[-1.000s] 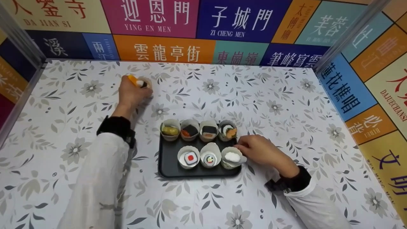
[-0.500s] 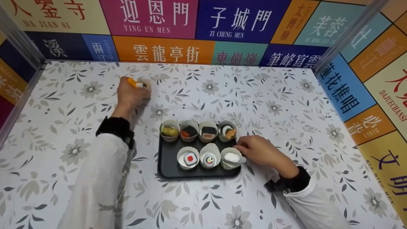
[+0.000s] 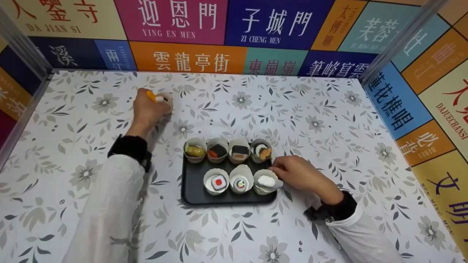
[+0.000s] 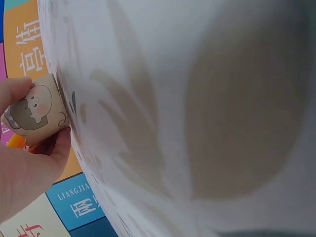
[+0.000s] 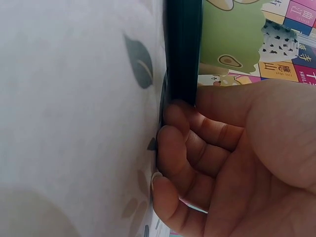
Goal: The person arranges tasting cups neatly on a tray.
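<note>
At the far left of the table in the head view, my left hand [image 3: 148, 107] holds a small paper cup [image 4: 37, 108] with a cartoon face on its side. Inside that cup sits a toy sushi piece [image 3: 161, 98] in white, black and orange, partly covered by the hand. My right hand [image 3: 299, 172] pinches the right edge of a black tray [image 3: 192, 191], thumb above and fingers curled beneath the rim in the right wrist view. On the tray stand several paper cups, each with a toy sushi piece, such as the red-centred roll [image 3: 219, 182].
Cups form a row of several at the tray's back and three in front, with bare tray at front left. The green avocado-print cup [image 5: 232, 39] stands near my right fingers. Printed panels [image 3: 188, 56] wall the flowered tabletop [image 3: 234, 233] at the back and sides.
My left hand has drifted slightly left and toward me with the paper cup still in its grip. The right hand and the tray stay about where they were.
</note>
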